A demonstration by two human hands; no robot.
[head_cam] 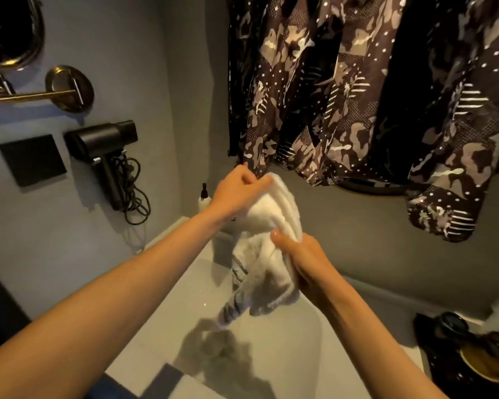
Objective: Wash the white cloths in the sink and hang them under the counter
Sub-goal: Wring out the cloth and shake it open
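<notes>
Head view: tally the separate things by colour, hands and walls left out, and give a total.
White: 2, the cloth held over the sink.
Black: 2, the hair dryer and the square wall plate.
Brass: 1, the rail.
Camouflage print: 1, the hanging garment.
Total: 6

Dim grey wall [121, 38] carries a black hairdryer [104, 151], brass rail [26, 96], camouflage garments [357, 96].

Dim, warm light; the cloth [267, 249] glares white and casts a soft shadow into the sink [294, 355]. Edges bend; near right corner blurred.
</notes>
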